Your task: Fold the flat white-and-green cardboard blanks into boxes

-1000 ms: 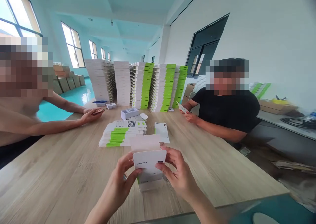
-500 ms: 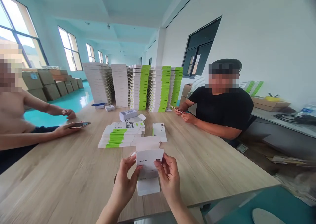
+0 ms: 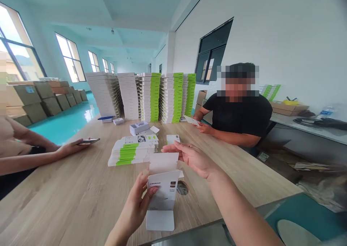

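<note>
The wooden tabletop carried a low pile of green-and-white packs. Just behind the pile sat a small white box. Farther behind stood tall stacks. One flat pack lay just right of the pile.

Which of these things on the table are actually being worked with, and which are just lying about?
In use:
white carton, upright in the left hand
right hand, open, nearest the loose flat carton
low pile of green-edged flat cartons beside it

Lying about:
tall stacks at the far end
small open box
co-worker's phone
brown boxes on the floor
</note>
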Action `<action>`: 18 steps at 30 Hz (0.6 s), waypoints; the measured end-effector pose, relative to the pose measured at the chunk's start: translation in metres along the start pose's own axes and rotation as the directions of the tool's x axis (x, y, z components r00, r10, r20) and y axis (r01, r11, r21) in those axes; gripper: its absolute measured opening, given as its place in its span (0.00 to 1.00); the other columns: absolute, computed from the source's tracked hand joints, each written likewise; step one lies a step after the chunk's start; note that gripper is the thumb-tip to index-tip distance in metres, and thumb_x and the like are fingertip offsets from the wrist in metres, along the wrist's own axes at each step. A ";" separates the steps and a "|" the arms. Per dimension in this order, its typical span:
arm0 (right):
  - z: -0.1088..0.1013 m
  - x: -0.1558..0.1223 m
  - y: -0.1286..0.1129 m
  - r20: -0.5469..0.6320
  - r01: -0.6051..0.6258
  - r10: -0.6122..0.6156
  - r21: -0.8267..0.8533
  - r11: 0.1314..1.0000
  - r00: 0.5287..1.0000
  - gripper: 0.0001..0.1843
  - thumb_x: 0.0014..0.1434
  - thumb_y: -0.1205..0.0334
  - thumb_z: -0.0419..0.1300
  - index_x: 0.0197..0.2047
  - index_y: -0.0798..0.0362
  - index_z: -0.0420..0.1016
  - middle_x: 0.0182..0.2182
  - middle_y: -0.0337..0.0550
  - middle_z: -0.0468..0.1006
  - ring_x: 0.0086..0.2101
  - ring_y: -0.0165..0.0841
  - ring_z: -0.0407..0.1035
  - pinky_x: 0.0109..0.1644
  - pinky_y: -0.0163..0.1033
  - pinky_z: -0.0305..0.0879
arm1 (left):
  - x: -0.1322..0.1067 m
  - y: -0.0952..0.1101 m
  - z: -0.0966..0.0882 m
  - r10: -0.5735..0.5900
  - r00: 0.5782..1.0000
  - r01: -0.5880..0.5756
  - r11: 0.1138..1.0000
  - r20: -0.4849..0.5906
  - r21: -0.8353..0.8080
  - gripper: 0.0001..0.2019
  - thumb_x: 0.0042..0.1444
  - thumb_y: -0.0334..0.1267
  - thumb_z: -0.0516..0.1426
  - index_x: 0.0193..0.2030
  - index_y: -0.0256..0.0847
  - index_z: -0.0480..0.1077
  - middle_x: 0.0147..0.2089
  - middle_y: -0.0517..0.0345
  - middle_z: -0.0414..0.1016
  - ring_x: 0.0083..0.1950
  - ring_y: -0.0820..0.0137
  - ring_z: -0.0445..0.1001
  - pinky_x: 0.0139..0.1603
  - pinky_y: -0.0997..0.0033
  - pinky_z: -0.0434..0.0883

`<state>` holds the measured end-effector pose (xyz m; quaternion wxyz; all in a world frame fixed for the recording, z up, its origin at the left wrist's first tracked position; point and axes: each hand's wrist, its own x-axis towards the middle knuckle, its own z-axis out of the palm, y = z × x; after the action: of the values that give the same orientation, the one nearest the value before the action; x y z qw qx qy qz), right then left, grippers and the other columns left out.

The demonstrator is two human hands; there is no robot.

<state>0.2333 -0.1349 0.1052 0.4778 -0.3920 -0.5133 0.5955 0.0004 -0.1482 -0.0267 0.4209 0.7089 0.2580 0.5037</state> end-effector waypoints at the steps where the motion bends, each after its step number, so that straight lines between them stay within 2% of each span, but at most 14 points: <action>1: 0.001 0.002 -0.011 0.088 -0.056 0.062 -0.062 0.996 0.994 0.33 0.54 0.34 0.68 0.48 0.57 0.85 0.50 0.53 0.82 0.49 0.36 0.75 0.54 0.38 0.68 | -0.001 0.003 0.003 -0.007 0.999 0.006 1.000 -0.038 -0.029 0.17 0.72 0.45 0.54 0.63 0.47 0.70 0.63 0.48 0.69 0.59 0.68 0.72 0.60 0.72 0.70; 3: 0.006 0.005 -0.028 0.219 -0.118 0.162 -0.201 0.973 0.962 0.34 0.55 0.34 0.68 0.49 0.57 0.85 0.49 0.51 0.82 0.46 0.34 0.76 0.54 0.37 0.67 | -0.004 0.008 0.009 -0.033 0.994 0.026 0.997 -0.108 -0.067 0.17 0.70 0.49 0.55 0.61 0.47 0.72 0.62 0.49 0.70 0.58 0.68 0.72 0.60 0.72 0.69; 5: 0.010 0.008 -0.039 0.313 -0.121 0.228 -0.328 0.937 0.922 0.34 0.53 0.35 0.69 0.50 0.55 0.85 0.48 0.49 0.83 0.47 0.33 0.75 0.56 0.36 0.65 | -0.006 0.010 0.013 -0.050 0.989 0.044 0.998 -0.136 -0.045 0.18 0.69 0.51 0.56 0.60 0.47 0.73 0.57 0.50 0.74 0.56 0.67 0.74 0.61 0.70 0.69; 9: 0.016 0.012 -0.047 0.429 -0.063 0.294 -0.476 0.877 0.854 0.24 0.55 0.48 0.71 0.52 0.50 0.84 0.53 0.42 0.81 0.57 0.31 0.72 0.63 0.32 0.60 | -0.010 0.007 0.006 -0.031 0.987 0.058 0.984 -0.157 0.167 0.18 0.69 0.51 0.56 0.59 0.46 0.74 0.52 0.49 0.78 0.56 0.62 0.76 0.63 0.63 0.69; 13: 0.021 0.012 -0.048 0.390 -0.130 0.400 -0.563 0.817 0.830 0.29 0.55 0.60 0.69 0.60 0.51 0.78 0.51 0.43 0.82 0.53 0.31 0.75 0.57 0.33 0.65 | -0.009 0.006 -0.006 0.034 0.999 -0.031 0.954 -0.006 0.297 0.15 0.70 0.42 0.55 0.59 0.45 0.73 0.52 0.48 0.79 0.52 0.63 0.79 0.55 0.67 0.74; 16: 0.024 0.011 -0.045 0.327 -0.166 0.432 -0.603 0.780 0.840 0.25 0.53 0.61 0.69 0.55 0.56 0.80 0.47 0.45 0.83 0.44 0.29 0.76 0.49 0.32 0.67 | -0.006 0.009 -0.009 0.090 0.993 -0.109 0.946 0.078 0.304 0.13 0.70 0.37 0.54 0.58 0.44 0.74 0.51 0.48 0.80 0.48 0.66 0.80 0.51 0.71 0.75; 18: 0.025 0.010 -0.042 0.308 -0.175 0.439 -0.616 0.768 0.844 0.22 0.52 0.61 0.69 0.50 0.57 0.81 0.42 0.44 0.83 0.37 0.28 0.75 0.43 0.31 0.67 | -0.004 0.012 -0.008 0.150 0.984 -0.173 0.934 0.097 0.314 0.14 0.69 0.34 0.54 0.58 0.44 0.74 0.53 0.46 0.80 0.51 0.66 0.80 0.53 0.71 0.75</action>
<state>0.2143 -0.1302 0.1510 0.1058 -0.4531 -0.6858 0.5596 -0.0094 -0.1549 -0.0172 0.2661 0.8044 0.2620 0.4621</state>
